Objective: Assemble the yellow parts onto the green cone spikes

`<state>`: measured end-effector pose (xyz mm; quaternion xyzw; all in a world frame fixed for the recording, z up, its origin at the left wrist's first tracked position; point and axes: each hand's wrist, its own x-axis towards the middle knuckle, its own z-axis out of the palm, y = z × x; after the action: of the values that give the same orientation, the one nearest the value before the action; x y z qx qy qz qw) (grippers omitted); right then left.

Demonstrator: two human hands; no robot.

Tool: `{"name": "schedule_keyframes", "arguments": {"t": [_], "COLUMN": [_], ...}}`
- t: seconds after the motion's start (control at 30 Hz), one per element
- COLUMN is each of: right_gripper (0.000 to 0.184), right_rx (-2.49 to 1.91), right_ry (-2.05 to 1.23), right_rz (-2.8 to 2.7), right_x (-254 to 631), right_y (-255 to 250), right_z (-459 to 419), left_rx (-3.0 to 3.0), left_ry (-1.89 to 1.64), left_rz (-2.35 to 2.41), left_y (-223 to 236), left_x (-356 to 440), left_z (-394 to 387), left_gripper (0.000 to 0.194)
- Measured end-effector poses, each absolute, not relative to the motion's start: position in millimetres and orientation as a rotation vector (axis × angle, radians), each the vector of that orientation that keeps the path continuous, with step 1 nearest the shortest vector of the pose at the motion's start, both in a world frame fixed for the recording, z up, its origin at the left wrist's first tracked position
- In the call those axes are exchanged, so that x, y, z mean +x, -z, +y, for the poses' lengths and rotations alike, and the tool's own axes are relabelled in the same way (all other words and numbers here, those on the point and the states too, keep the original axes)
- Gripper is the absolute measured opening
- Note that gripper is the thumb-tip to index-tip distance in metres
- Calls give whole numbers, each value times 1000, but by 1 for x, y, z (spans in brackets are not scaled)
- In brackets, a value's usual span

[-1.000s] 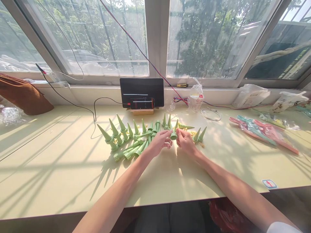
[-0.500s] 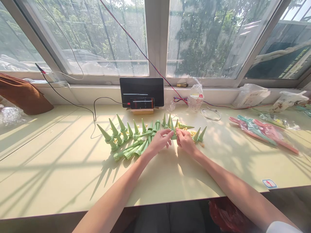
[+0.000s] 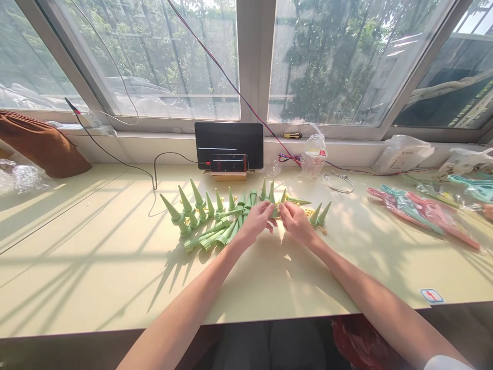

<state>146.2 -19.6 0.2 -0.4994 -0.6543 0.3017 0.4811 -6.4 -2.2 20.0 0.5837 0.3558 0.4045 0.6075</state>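
Since earlier frame: green spike [image 3: 271,192] swings from base-toward-viewer to tip-up, between hands. Left hand [image 3: 258,222]: fingers nearly closed, pinching spike low. Right hand [image 3: 297,222]: fingertips pinched together; contents hidden, cannot tell. Probably light, stiff, smooth plastic; grip wider base, not taper.

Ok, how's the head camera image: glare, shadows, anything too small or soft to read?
Head view: the windows look hazy and washed out by daylight; head view: long shadows run from the green spikes toward the near edge of the tabletop; head view: figures on the phone are too small to read surely, and fine detail between the hands is unclear.
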Motion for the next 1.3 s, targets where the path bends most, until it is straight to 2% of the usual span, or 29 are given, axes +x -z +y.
{"name": "schedule_keyframes", "arguments": {"t": [0.17, 0.67, 1.3], "right_gripper": [35, 31, 37], "right_rx": [-1243, -1221, -1212], "right_ry": [-612, -443, -641], "right_rz": [-1663, -1802, -1664], "right_x": [146, 149, 145], "right_y": [-3, -1, -2], "right_z": [-23, -25, -27], "left_rx": [1368, 1208, 1454], "left_ry": [-964, -847, -943], "left_rz": [794, 881, 879], "left_y": [-19, -22, -23], "left_x": [-7, -13, -13], "left_z": [-2, -1, -2], "left_gripper": [33, 30, 40]}}
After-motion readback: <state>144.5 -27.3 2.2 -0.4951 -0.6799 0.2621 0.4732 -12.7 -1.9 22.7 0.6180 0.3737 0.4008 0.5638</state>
